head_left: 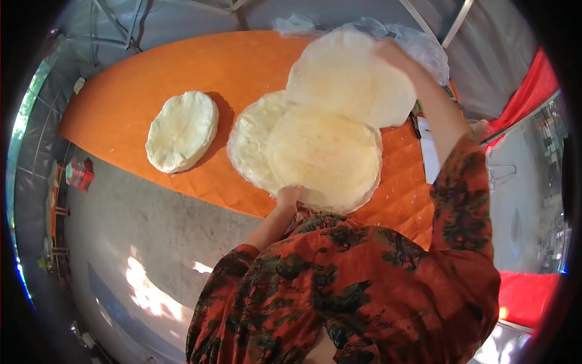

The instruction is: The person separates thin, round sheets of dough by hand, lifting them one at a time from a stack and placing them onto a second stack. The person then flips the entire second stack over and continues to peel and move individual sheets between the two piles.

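Got thin, roundish pale sheet (348,79) at far side, adjoining faintly browned sheet (327,161), flat, partly covering wrinkled cream round (256,142) on desk (121,103).

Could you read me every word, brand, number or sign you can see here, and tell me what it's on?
No text can be read anywhere.
Thin round sheets and orange table: no lettering visible.
White flat item: none legible.
Clear plastic: none legible.
Red item on the left: too small and blurred to tell.
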`<state>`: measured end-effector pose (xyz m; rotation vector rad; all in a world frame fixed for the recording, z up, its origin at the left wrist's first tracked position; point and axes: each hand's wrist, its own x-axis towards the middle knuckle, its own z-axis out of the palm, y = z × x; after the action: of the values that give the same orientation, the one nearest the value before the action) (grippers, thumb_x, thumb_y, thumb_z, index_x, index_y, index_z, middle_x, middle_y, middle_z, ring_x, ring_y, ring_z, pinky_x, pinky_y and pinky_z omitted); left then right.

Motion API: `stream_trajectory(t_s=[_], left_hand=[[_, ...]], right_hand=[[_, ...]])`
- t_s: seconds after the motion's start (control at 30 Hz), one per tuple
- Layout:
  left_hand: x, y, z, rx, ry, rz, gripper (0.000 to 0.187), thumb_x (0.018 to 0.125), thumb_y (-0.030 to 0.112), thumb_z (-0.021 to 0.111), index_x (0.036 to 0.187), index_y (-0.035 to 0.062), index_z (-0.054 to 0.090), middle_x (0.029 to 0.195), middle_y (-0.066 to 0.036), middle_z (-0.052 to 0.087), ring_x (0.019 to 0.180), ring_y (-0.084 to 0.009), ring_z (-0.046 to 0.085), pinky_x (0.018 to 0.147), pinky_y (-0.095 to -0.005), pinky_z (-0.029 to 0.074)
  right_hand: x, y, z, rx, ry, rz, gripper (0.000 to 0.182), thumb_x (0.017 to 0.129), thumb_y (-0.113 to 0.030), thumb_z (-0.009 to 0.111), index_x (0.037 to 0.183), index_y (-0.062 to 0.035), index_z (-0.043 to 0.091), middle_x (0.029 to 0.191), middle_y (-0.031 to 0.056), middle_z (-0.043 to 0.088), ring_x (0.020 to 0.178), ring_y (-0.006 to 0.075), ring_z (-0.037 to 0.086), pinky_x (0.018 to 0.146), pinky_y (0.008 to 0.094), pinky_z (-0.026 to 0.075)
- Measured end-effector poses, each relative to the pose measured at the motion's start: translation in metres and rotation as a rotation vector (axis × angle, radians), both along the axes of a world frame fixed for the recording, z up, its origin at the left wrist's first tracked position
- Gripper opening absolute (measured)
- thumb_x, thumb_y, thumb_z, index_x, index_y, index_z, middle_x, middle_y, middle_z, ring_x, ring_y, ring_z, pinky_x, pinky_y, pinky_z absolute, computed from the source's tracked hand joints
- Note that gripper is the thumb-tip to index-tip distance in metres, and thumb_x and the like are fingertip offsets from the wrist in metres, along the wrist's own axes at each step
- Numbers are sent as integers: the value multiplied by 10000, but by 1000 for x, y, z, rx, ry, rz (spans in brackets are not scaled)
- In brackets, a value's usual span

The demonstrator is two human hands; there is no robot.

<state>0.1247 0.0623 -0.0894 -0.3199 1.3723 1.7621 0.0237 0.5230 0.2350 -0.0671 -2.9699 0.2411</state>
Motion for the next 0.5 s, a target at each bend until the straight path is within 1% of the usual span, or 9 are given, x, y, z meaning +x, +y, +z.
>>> stream_trajectory(t_s=[0.07, 0.17, 0.2, 0.23, 0.3, 0.33, 0.37, 0.43, 0.5], left_hand=[[3, -2, 21, 71, -94, 64, 172, 874, 96, 558, 1002, -16, 582, 925, -143, 637, 796, -257, 649, 627, -394, 561], [10, -3, 37, 136, -65, 35, 202, 861, 102, 551, 1019, -22, 578, 940, -149, 635, 839, -260, 650, 657, -385, 568], [12, -3, 40, 146, -37, 23, 213, 857, 105, 549, 1024, -24, 576, 945, -152, 635, 854, -261, 651, 667, -381, 570], [14, -3, 43, 161, -19, 21, 223, 853, 107, 547, 1030, -26, 574, 950, -154, 634, 868, -262, 652, 677, -378, 572], [15, -3, 57, 219, -81, 80, 240, 850, 93, 531, 1048, -38, 565, 984, -171, 631, 890, -276, 653, 706, -384, 578], [16, -3, 68, 251, -86, 94, 232, 856, 82, 521, 1046, -46, 563, 980, -174, 634, 874, -285, 656, 701, -394, 579], [18, -4, 76, 284, -91, 109, 225, 863, 70, 510, 1044, -54, 561, 975, -178, 637, 857, -295, 659, 697, -404, 579], [20, -4, 87, 314, -90, 117, 221, 868, 53, 498, 1045, -66, 557, 973, -184, 641, 837, -304, 663, 691, -409, 580], [23, -9, 90, 300, -82, 95, 228, 866, 42, 495, 1052, -76, 554, 977, -188, 643, 830, -305, 665, 687, -399, 581]], right_hand=[[17, -35, 75, -139, 189, 0, 261, 856, -227, 567, 812, 13, 662, 680, 153, 640, 600, 198, 572, 603, 374, 465], [27, -87, 104, -43, 172, 47, 259, 822, -237, 558, 862, -3, 662, 789, 188, 666, 723, 262, 646, 679, 408, 479], [43, -121, 90, -156, 214, 53, 260, 854, -242, 541, 865, -12, 660, 752, 186, 657, 706, 273, 638, 672, 415, 476], [51, -151, 62, -448, 50, -272, 262, 887, -242, 508, 878, -24, 654, 724, 172, 643, 685, 279, 624, 680, 425, 478], [70, -171, -57, 34, 180, 70, 220, 893, -138, 443, 910, -28, 633, 794, 224, 638, 716, 351, 633, 691, 475, 491], [103, -213, -72, 38, 138, 70, 203, 871, -96, 436, 906, -21, 621, 803, 233, 631, 744, 384, 629, 685, 491, 492], [120, -231, -125, -78, 163, 60, 196, 847, -98, 445, 909, -24, 615, 779, 217, 629, 733, 380, 630, 676, 490, 495], [155, -262, -190, -59, -13, 73, 260, 794, -52, 451, 978, -34, 634, 809, 217, 639, 751, 386, 627, 677, 478, 500], [174, -286, -210, -116, -66, 70, 228, 794, -60, 458, 961, -34, 610, 789, 207, 631, 731, 389, 619, 653, 477, 493]])
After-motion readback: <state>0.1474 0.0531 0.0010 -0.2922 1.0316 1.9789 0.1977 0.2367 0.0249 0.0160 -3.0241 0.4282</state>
